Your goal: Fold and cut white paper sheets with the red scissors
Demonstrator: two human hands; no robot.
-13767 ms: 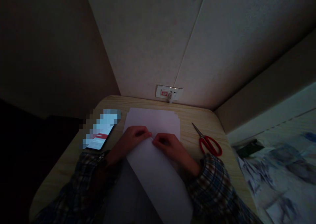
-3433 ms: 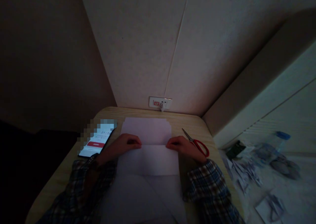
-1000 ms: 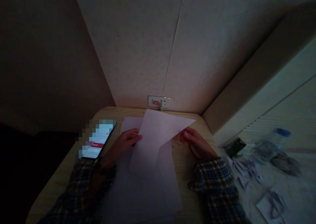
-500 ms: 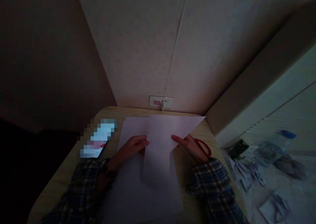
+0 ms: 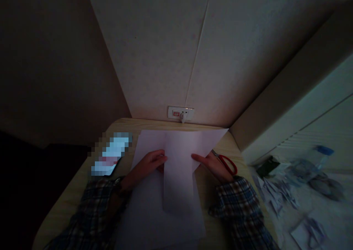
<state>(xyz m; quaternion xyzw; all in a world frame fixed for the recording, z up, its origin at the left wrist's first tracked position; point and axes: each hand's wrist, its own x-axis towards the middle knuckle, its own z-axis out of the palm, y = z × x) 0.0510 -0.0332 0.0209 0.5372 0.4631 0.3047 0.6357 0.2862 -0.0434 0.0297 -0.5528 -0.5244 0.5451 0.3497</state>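
A folded sheet of white paper [image 5: 178, 176] is held up between my two hands, its pointed corner reaching out to the upper right. My left hand [image 5: 150, 163] pinches its left edge, thumb in front. On the right side, my right hand [image 5: 211, 163] grips it with the thumb on the front face and the other fingers hidden behind. Beneath lie more white sheets [image 5: 154, 220], flat on the wooden table. Scissors with a red handle [image 5: 229, 165] rest just beyond my right hand, partly covered by it.
A lit phone [image 5: 111, 154] lies at the table's left [image 5: 64, 202]. A wall socket [image 5: 180, 113] with a plug sits behind the table. On the floor at right are paper scraps [image 5: 275, 195], a dark green box [image 5: 268, 166] and a clear container with a blue cap [image 5: 324, 150].
The folded paper's lower part has swung slightly to the right, and its top edge has dipped a little. Both hands keep nearly the same place and grip.
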